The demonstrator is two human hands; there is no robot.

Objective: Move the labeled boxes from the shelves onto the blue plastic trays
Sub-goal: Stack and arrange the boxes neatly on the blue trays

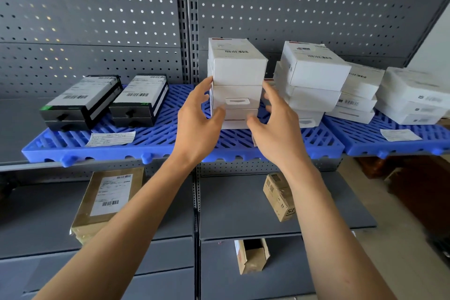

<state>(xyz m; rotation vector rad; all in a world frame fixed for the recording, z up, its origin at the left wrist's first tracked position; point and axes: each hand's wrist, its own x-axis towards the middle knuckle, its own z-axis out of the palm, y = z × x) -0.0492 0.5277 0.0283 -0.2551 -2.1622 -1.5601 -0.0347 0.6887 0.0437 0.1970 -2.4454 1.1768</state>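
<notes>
Head view: my left hand [197, 114] and right hand [272, 122] flank the stack of white labelled cardboard boxes [237, 80] mid-way along the blue slatted plastic tray [155, 139], fingers spread, holding nothing. Boxes look light, stiff, smooth. I'd squeeze the opposite side faces low, since the stack could topple.

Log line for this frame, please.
left hand: open, at stack's left side | right hand: open, at its right | white box stack: on blue tray | brown boxes on lower shelves
</notes>
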